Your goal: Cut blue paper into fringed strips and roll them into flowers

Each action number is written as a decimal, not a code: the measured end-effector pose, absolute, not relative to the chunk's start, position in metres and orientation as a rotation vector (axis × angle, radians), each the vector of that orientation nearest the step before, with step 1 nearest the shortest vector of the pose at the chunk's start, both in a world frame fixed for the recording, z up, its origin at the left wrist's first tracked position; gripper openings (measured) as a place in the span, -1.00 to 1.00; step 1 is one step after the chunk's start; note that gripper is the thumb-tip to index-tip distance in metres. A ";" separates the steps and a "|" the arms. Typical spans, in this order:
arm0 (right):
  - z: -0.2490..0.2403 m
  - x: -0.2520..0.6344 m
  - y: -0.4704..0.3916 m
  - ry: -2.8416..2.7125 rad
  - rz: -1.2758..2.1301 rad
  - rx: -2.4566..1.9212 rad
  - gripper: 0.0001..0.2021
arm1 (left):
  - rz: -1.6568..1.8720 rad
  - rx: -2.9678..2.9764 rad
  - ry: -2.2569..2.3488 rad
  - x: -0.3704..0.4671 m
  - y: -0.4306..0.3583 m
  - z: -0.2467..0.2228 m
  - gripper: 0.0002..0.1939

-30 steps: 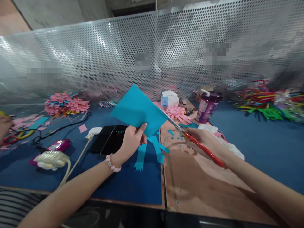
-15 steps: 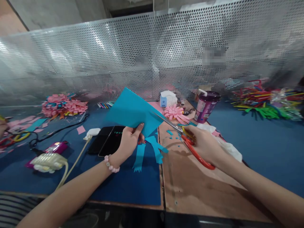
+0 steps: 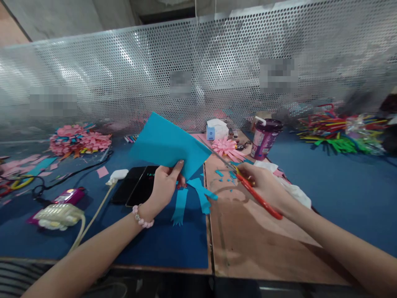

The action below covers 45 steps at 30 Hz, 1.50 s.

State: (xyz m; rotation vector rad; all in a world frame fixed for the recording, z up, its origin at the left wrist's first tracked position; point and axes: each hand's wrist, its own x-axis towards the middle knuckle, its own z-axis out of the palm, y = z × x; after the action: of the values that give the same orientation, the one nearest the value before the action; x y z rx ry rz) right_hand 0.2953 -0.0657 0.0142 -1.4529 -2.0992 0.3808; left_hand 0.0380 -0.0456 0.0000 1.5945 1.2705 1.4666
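My left hand [image 3: 167,180] pinches a blue sheet of paper [image 3: 167,142] by its lower edge, thumb on top, holding it above the table. In my right hand [image 3: 260,182] are scissors [image 3: 257,196] with red and yellow handles. Their blades point up and left, along the sheet's right edge; whether they cut into it I cannot tell. Below the sheet lie blue paper strips [image 3: 201,196] with jagged ends. Small blue scraps [image 3: 219,173] are scattered on the bare wood near the scissors.
Two dark phones [image 3: 136,184] and a white charger [image 3: 119,174] with its cable lie left. Behind stand a tissue pack [image 3: 217,129], a pink paper flower [image 3: 228,148] and a purple cup [image 3: 266,138]. Pink paper bundles [image 3: 79,140] and colourful pipe cleaners [image 3: 341,134] flank them, before a perforated metal screen [image 3: 232,62].
The scissor blades have come closer together and now lie nearer the sheet's right edge. The view has shifted slightly, so everything appears a little further left.
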 end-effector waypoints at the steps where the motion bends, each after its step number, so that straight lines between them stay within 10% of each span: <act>1: 0.017 0.297 -0.066 -2.122 0.479 -1.414 -0.88 | 1.467 1.606 1.273 0.038 -0.046 0.001 -0.44; 45: 0.021 0.298 -0.065 -2.118 0.794 -1.398 -0.92 | 1.477 1.566 1.171 0.040 -0.055 0.008 -0.63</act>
State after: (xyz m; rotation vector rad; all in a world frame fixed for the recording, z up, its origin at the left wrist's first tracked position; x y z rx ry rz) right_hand 0.2977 -0.0652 0.0210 -1.3979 -2.1182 0.7944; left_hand 0.0396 -0.0550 0.0081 1.5659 1.1706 1.4772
